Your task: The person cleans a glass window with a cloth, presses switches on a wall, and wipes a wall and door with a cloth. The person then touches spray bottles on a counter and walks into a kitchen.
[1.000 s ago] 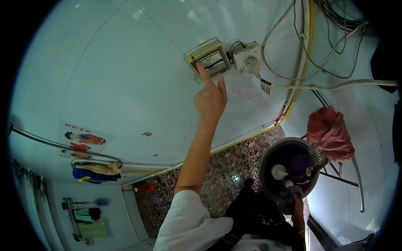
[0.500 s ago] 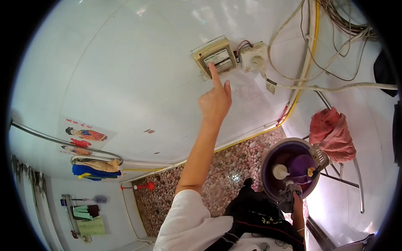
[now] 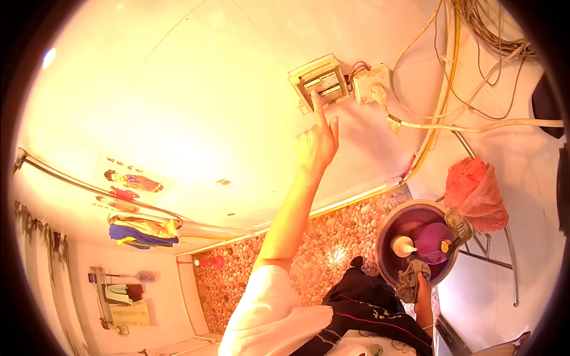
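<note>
My left hand (image 3: 316, 145) is raised to the wall with its index finger stretched out and thumb apart. The fingertip touches the lower-left rocker of a beige light-switch panel (image 3: 323, 84); nothing is held. At the lower right, my right hand (image 3: 423, 292) is closed on a crumpled grey-brown rag (image 3: 411, 281) at the near rim of a round basin (image 3: 386, 231). The basin's inside is purple. In it are a white pump bottle (image 3: 402, 245), a purple container (image 3: 432, 237) and a brush (image 3: 458, 225) resting across the rim.
Beside the switch is a socket box (image 3: 371, 83) with a plug and cable. Coiled wires (image 3: 496, 29) hang at the upper right. A pink towel (image 3: 477, 193) drapes over a metal frame (image 3: 512, 261). Cloths (image 3: 142, 231) hang on a left rail. The floor (image 3: 350, 222) is pebble-patterned.
The room has turned bright and warm yellow, with strong glare on the wall. My left fingertip stays on the switch panel. The whole view has shifted slightly; the rag remains in my right hand.
</note>
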### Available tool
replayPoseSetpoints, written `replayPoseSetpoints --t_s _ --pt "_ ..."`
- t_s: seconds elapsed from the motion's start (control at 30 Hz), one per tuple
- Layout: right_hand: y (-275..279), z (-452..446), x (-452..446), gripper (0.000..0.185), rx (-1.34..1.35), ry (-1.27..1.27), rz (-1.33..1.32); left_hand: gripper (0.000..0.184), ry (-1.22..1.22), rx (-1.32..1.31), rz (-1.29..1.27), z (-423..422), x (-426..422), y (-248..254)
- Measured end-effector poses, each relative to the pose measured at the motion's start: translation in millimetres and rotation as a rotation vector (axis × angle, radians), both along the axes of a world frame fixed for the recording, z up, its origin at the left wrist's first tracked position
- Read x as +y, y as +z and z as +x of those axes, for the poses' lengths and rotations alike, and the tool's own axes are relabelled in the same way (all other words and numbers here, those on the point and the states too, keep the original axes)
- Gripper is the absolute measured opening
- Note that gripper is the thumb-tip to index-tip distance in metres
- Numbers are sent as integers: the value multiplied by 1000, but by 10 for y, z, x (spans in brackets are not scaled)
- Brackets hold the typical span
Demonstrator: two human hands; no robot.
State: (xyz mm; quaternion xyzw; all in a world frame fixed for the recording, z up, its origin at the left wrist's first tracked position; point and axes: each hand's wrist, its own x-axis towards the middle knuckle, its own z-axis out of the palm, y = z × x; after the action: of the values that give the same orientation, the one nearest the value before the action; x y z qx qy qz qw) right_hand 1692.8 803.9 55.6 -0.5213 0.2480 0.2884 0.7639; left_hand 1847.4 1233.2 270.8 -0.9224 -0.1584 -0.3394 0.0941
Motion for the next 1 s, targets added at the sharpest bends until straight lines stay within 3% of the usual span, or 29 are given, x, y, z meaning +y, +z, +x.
replayPoseSetpoints --t_s 0.07,0.1,0.43,0.5,0.63,0.7,1.0 --pt "-86 -5 -42 41 37 -11 -55 74 14 35 -142 -27 -74 132" --pt "-100 -13 -56 42 63 -11 -53 73 97 97 -90 -74 -132 224" --pt "-77 -32 -69 43 64 20 -74 69 84 30 -12 -124 -74 207" --pt "-87 -48 -98 44 67 22 -78 67 106 166 -258 -197 -95 148" --pt "-107 -53 -137 44 70 27 -95 66 112 159 -255 -218 -26 -95" --pt "-116 -47 -144 44 70 32 -102 62 44 54 -23 -209 29 -140" --pt "-114 -26 -102 42 86 11 -100 64 56 61 -37 -139 24 -82"
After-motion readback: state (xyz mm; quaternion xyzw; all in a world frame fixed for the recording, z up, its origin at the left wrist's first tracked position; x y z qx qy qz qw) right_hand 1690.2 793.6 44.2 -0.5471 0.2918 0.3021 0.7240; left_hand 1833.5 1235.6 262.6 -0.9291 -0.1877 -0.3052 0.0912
